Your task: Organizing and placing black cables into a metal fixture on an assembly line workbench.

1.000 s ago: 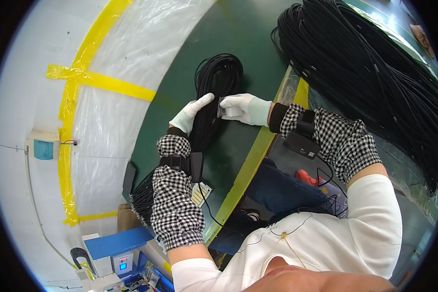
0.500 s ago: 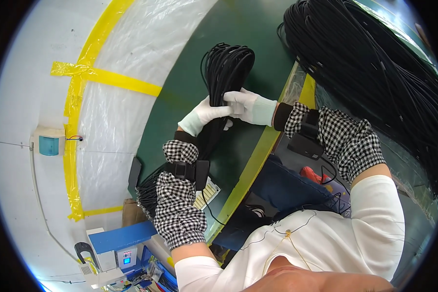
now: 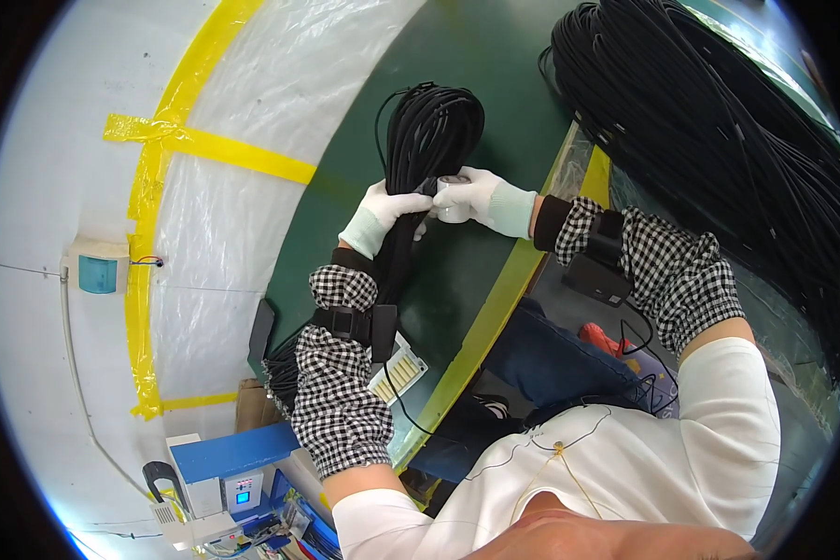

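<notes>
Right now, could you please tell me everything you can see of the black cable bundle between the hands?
The black cable bundle has many thin strands, seemingly plastic-coated, looped at its far end and narrowing where gathered. It stretches over the green table, its near part disappearing by the left sleeve. The gloved left hand wraps the gathered part; the gloved right hand holds a pale roll beside it. Whether it is lifted is unclear.

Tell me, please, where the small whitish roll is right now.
In the head view, the small whitish roll is above centre, held in the right hand, at the right side of the black cable bundle that the left hand grips.
</notes>
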Available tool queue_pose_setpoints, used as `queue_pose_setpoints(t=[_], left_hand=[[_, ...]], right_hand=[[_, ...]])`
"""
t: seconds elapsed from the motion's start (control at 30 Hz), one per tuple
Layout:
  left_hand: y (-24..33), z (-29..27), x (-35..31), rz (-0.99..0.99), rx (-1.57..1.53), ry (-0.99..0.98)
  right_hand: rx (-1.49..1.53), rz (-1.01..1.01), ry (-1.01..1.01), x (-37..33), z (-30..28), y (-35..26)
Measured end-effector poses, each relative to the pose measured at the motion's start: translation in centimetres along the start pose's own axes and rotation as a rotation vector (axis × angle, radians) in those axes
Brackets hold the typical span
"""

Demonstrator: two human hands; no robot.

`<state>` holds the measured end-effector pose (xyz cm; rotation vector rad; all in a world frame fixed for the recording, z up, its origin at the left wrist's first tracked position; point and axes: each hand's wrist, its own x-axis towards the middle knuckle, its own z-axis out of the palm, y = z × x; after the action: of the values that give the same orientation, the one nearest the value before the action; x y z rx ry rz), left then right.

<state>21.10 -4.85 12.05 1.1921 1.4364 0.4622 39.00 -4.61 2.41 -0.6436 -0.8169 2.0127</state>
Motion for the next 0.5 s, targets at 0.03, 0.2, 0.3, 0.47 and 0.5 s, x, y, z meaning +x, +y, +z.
queue_pose_setpoints(t=[0.03, 0.2, 0.3, 0.47, 0.5], left_hand=[[0.0, -0.3, 0.1, 0.017, 0.007, 0.029], [1.3, -1.6, -0.2, 0.066, -0.008, 0.112], [1.5, -0.8, -0.9, 0.116, 0.028, 0.152], [-1.2, 3.9, -0.7, 0.374, 0.646, 0.453], [-1.8, 5.0, -0.5, 0.457, 0.904, 0.574]], right_hand=[[-0.080, -0.021, 0.061, 0.1, 0.0, -0.2], [-0.397, -0.040, 0.236, -0.5, -0.1, -1.5], [-0.429, 0.014, 0.195, -1.0, -0.2, -1.9], [-0.532, 0.116, -0.042, -0.7, -1.6, -2.2], [-0.629, 0.126, -0.092, -0.8, -1.7, -2.2]])
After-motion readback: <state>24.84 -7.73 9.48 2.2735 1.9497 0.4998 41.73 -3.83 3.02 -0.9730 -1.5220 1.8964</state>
